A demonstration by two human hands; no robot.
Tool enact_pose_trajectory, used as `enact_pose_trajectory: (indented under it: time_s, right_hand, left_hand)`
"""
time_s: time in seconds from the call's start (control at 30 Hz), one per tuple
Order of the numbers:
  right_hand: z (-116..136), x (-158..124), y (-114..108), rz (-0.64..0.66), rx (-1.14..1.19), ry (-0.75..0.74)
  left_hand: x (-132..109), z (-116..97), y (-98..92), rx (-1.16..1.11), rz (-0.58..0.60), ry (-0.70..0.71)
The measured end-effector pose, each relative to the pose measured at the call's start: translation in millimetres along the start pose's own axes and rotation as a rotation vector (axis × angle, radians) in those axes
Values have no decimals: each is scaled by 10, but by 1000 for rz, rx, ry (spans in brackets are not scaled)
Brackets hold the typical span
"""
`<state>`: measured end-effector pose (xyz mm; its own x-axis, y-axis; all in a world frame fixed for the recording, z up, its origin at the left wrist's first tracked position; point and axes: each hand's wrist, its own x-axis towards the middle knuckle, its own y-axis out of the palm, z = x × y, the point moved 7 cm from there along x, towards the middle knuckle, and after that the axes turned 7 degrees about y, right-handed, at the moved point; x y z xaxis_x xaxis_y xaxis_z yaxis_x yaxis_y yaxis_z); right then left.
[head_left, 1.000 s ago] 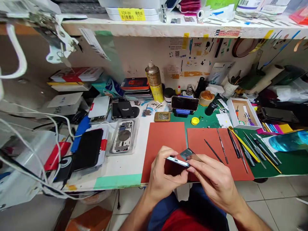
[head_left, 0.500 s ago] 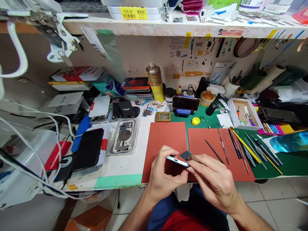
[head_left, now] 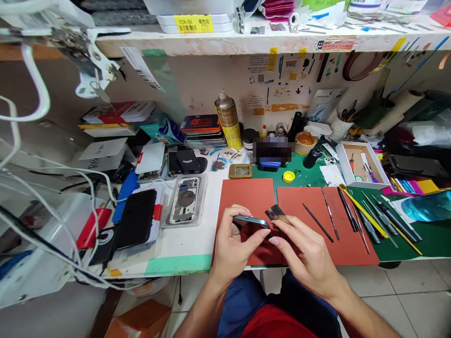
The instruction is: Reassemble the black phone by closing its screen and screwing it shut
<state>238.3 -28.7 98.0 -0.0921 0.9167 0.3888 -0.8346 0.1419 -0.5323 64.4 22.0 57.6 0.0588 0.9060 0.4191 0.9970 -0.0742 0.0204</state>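
Observation:
My left hand [head_left: 230, 249] is closed around a smartphone [head_left: 251, 220], fingers on its far side and thumb near its right end. The phone is held edge-on above the reddish-brown mats, with a narrow dark side toward me. Between the thumb and fingers of my right hand [head_left: 312, 256] is a thin, dark, shiny flat metal blade [head_left: 276, 213]. Its broad end points up and left, close to the phone's right end. Whether blade and phone touch, I cannot tell.
Reddish-brown mats [head_left: 243, 192] cover the front of the bench. Right of my hands lie a black stick tool [head_left: 317, 222], a metal pick [head_left: 330, 212] and several tweezers and pens. At left are an opened phone housing [head_left: 185, 199] in a clear tray and a black phone [head_left: 136, 219].
The phone has turned in my left hand: its port edge faced me before, and a darker edge shows now. The blade has shifted slightly upward with my right hand.

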Motion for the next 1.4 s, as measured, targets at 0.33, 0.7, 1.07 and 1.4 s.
enact_pose_trajectory:
  time_s: [0.33,0.7,1.07,1.4]
  right_hand:
    - [89,67,166,-64,31,-25]
    - [-8,71,207,37,27,104]
    - [-59,4,229,23,59,122]
    - [-195,-187,165,103,140,244]
  left_hand:
    - [-12,188,-81,-166,-107,-214]
    - [-68,346,-120,-268,-261,-360]
    - [-96,378,-186,-194,-318,-359]
    - [-23,511,-380,-271,-444,-357]
